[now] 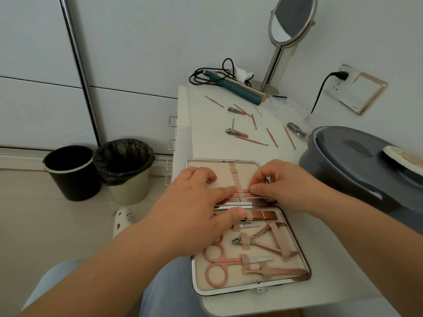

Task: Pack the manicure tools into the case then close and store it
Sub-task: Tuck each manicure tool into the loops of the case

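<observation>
The manicure case [295, 229] lies open on the white table, metal-framed with a beige lining. Its near half holds pink scissors [217, 261], nippers [258, 242] and other rose-gold tools under elastic loops. My left hand [196, 202] rests on the far half, fingers flat near the central elastic strip [235, 177]. My right hand [281, 186] pinches a thin rose-gold tool [243, 192] lying under that strip, near the hinge. Loose tools lie farther back: two nail clippers [234, 132], [235, 110] and several thin pink sticks [251, 141].
A grey lidded tub [357, 161] stands at the right, close to the case. Behind the loose tools are a teal hair iron [238, 88] with a black cord and a round mirror [290, 19]. Two bins [123, 165] stand on the floor at left.
</observation>
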### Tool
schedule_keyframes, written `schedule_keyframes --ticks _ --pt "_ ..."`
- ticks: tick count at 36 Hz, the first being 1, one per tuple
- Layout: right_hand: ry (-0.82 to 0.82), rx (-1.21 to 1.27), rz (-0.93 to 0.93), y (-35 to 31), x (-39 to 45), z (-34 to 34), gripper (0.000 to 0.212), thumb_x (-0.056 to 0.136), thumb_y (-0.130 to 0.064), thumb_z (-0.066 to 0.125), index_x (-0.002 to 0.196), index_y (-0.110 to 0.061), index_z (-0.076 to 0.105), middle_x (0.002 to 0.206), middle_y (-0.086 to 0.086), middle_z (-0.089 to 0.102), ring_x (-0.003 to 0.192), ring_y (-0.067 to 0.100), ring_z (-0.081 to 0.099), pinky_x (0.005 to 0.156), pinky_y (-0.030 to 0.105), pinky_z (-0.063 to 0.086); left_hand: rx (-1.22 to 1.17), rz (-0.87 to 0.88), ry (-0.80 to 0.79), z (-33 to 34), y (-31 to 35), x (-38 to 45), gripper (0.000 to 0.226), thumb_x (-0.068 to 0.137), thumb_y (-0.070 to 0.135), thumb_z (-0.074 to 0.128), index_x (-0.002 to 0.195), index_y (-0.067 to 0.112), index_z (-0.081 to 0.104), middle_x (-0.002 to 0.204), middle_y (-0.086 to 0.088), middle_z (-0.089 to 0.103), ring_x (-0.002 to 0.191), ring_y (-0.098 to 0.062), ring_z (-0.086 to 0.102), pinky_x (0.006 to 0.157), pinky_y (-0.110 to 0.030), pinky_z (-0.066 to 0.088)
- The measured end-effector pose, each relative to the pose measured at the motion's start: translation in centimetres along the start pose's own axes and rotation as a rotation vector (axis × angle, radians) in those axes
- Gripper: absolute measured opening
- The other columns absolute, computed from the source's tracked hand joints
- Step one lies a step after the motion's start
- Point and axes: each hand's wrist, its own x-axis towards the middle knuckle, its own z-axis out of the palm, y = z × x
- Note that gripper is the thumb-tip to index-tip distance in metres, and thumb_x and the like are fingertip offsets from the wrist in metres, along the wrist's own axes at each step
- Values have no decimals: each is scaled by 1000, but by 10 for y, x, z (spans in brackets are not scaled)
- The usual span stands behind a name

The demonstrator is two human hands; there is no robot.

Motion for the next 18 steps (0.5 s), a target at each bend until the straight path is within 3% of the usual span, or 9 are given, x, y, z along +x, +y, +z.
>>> schedule_keyframes --ticks 8,13,18 --pt "54 10 -9 3 -3 6 22 81 -31 65 61 -39 59 76 -16 57 65 -7 52 55 11 33 -46 -4 16 0 -1 -1 71 69 75 19 130 45 38 132 11 30 120 -3 13 102 -22 16" --pt "170 56 -36 10 -8 18 16 80 -31 64 67 -38 60 90 -18 52 76 -4 49 62 10 34 -67 -11 28 1 -1 -1 69 68 72 22 129 44 39 131 13 30 121 -1 13 100 -20 17" --pt "216 61 -59 14 -13 25 16 83 -34 61 69 -41 57 92 -17 50 82 -2 48 65 10 34 -96 -11 41 3 -1 -1 68 68 73 24 127 45 41 130 14 29 121 0 13 99 -17 14"
